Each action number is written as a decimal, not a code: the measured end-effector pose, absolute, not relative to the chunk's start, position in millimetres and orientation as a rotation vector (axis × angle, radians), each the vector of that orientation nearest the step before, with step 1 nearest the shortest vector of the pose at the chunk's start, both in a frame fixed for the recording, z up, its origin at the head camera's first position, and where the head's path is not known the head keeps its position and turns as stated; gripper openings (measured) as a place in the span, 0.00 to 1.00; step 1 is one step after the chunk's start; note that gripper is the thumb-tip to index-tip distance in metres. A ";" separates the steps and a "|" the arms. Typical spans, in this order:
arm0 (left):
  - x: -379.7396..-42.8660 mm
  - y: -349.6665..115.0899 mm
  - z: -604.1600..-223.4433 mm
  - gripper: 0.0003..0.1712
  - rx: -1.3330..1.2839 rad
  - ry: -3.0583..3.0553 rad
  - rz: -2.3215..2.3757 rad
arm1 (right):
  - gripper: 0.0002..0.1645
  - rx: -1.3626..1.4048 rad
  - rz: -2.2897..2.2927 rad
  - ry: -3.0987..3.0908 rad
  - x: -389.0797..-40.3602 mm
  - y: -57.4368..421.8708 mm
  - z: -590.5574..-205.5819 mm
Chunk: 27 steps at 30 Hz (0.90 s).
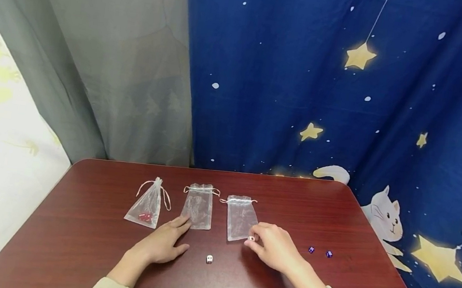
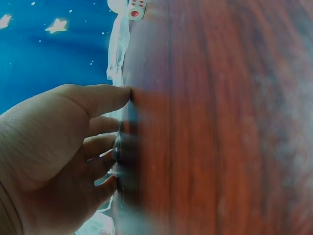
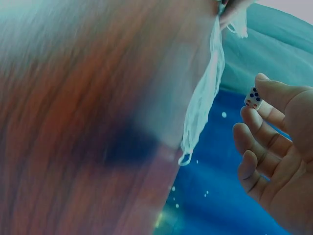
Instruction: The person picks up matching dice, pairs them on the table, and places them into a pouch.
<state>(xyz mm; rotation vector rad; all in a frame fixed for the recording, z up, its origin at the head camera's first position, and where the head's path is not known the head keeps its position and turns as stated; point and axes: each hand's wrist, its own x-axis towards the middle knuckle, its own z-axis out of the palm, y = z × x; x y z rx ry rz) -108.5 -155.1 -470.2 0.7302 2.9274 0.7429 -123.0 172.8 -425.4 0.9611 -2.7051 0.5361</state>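
1. So the right hand (image 1: 276, 245) has its grip pinched on a small white cube die (image 1: 251, 238), thumb on one side and a fingertip on the other. The right wrist view shows blue and reddish pips on it.
2. That die sits just beside the lower right edge of a flat, sheer white drawstring pouch (image 1: 240, 218).
3. Left hand (image 1: 163, 242): grip's released, fingers pretty much straight. It's resting on the dark reddish-brown wooden worktop (image 1: 293, 203), fingertips at the lower left corner of another flat, sheer white pouch (image 1: 200, 203), the middle one.
4. A second white die (image 1: 209, 259) lies between the two hands, nearer the worktop's front edge than the pouches.
5. Far left there's a third sheer white pouch (image 1: 150, 204), neck gathered, with red dice (image 1: 145, 217) inside. Can't tell exactly how many.
6. Two dark blue dice, one (image 1: 311, 249) near the other (image 1: 329, 254), lie off to the right of the right hand.
7. Behind everything: a plain grey curtain (image 1: 141, 30) and a blue star-print curtain (image 1: 267, 71).
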 end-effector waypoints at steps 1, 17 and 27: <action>-108.5 -155.1 -470.2 0.34 0.727 2.928 0.737 | 0.11 0.972 0.542 -2.706 -122.7 170.0 -426.8; -110.0 -155.4 -471.6 0.35 0.689 2.909 0.733 | 0.11 1.074 0.494 -2.764 -122.5 135.8 -441.5; -110.7 -155.3 -470.3 0.35 0.650 2.897 0.722 | 0.13 1.155 0.445 -2.820 -120.8 129.1 -454.7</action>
